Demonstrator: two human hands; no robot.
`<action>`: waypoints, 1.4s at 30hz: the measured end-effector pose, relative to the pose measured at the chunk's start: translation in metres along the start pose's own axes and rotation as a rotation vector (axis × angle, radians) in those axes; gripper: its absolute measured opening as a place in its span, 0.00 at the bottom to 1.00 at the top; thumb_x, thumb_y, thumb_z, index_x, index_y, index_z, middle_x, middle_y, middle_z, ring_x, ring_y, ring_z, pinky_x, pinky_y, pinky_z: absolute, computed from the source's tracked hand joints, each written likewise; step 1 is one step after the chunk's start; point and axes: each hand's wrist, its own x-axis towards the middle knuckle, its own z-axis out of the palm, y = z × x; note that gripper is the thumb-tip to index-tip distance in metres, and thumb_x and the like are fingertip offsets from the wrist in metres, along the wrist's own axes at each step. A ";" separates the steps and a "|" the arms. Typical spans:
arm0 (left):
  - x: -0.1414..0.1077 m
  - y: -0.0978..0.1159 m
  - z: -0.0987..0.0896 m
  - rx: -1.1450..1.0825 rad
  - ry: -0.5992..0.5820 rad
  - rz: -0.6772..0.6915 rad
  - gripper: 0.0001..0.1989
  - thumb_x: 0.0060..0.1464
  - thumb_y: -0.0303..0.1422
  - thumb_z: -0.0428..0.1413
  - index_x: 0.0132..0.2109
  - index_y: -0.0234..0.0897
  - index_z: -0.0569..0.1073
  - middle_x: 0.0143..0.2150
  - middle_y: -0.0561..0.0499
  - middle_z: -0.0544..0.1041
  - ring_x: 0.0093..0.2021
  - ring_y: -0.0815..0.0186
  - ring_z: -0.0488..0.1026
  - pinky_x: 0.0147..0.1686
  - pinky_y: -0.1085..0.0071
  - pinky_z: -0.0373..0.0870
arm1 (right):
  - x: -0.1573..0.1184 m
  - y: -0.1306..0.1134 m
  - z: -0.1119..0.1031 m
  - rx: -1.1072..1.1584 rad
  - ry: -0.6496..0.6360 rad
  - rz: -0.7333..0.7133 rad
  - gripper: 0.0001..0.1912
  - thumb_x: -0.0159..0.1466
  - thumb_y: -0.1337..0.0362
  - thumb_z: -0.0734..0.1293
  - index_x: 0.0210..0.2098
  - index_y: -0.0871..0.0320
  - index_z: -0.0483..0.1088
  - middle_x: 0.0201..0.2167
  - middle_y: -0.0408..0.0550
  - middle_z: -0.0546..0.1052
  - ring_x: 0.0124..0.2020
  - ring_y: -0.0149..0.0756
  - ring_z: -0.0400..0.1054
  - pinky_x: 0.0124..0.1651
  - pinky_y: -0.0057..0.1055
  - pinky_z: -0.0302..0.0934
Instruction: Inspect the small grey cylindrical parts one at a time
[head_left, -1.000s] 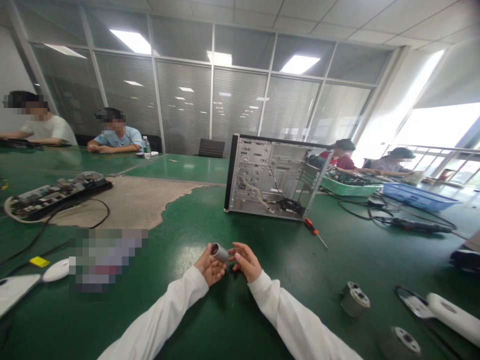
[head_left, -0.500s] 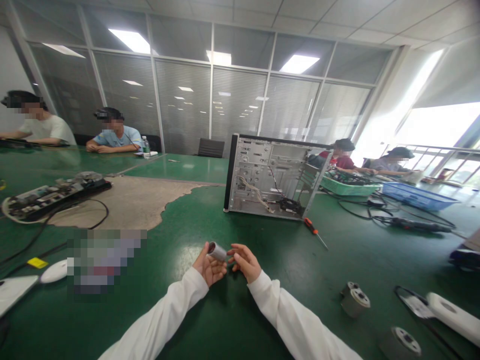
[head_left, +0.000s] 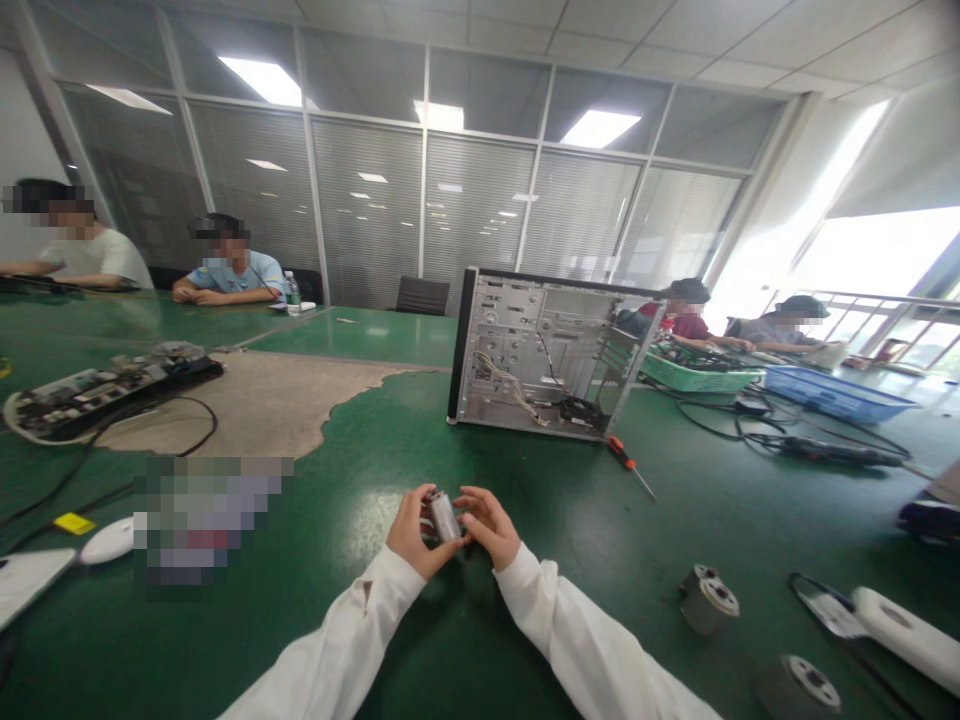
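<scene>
My left hand (head_left: 415, 532) is closed around a small silver-grey metal cylinder (head_left: 445, 517), which looks like a motor casing. The cylinder is tilted, its upper end leaning left, and part of it is hidden behind my fingers. Just to the right, my right hand (head_left: 491, 523) is curved toward it with fingers apart. Its thumb is close to the cylinder's lower end; I cannot tell whether it touches. Both hands are above the green table (head_left: 465, 650).
Beyond my hands stands an open computer case (head_left: 555, 360), with an orange-handled screwdriver (head_left: 622, 455) beside it. Two larger metal cylinders, one a motor-like part (head_left: 709, 600), stand at the right. A green basket (head_left: 701, 378), a blue basket (head_left: 840, 392) and cables lie farther off. Several people sit around.
My left hand has turned over, from palm up to back up, and the cylinder has rotated with it to a steeper tilt. My right hand has barely moved.
</scene>
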 end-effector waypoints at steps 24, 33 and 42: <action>0.000 -0.003 -0.004 0.309 -0.141 0.288 0.32 0.42 0.28 0.49 0.56 0.37 0.47 0.47 0.42 0.60 0.47 0.58 0.60 0.42 0.61 0.64 | -0.005 -0.006 0.011 -0.165 0.024 -0.036 0.27 0.48 0.65 0.66 0.45 0.53 0.52 0.37 0.47 0.67 0.34 0.34 0.65 0.30 0.30 0.61; -0.001 0.002 -0.007 0.378 -0.103 0.465 0.29 0.44 0.25 0.47 0.55 0.34 0.50 0.49 0.41 0.57 0.50 0.58 0.57 0.47 0.62 0.60 | 0.002 0.000 0.003 0.071 0.177 0.100 0.23 0.44 0.62 0.69 0.34 0.55 0.54 0.23 0.40 0.70 0.21 0.28 0.65 0.21 0.25 0.58; -0.001 0.005 -0.007 0.387 -0.081 0.503 0.25 0.47 0.28 0.46 0.54 0.33 0.52 0.49 0.40 0.59 0.50 0.59 0.58 0.46 0.63 0.60 | 0.006 -0.004 -0.001 0.299 0.262 0.251 0.22 0.41 0.64 0.72 0.31 0.56 0.57 0.16 0.38 0.70 0.17 0.30 0.65 0.17 0.23 0.55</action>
